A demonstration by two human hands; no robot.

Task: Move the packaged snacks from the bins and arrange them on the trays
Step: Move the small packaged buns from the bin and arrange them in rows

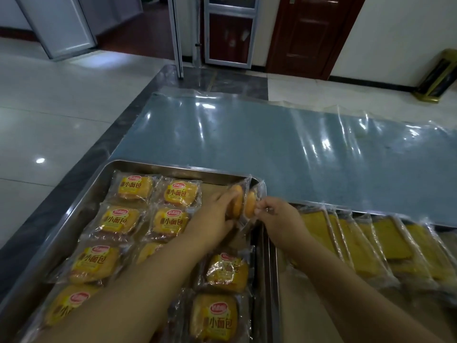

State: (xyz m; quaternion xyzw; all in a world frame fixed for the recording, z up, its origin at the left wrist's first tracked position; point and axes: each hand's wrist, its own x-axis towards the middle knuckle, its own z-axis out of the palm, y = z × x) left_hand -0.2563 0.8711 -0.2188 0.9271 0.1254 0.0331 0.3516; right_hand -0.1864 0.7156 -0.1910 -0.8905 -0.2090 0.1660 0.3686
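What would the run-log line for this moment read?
left hand grips bread packet | right hand pinches second packet | both over left tray far-right corner | right tray holds overlapping cake packets

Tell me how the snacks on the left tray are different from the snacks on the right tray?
The left-tray snacks are squarish buns; the right-tray snacks are long yellow slices. Left-tray snacks lie flat in rows; right-tray snacks overlap one another. Left-tray snacks show red-and-yellow labels; right-tray snacks show none. Both come in clear wrappers.
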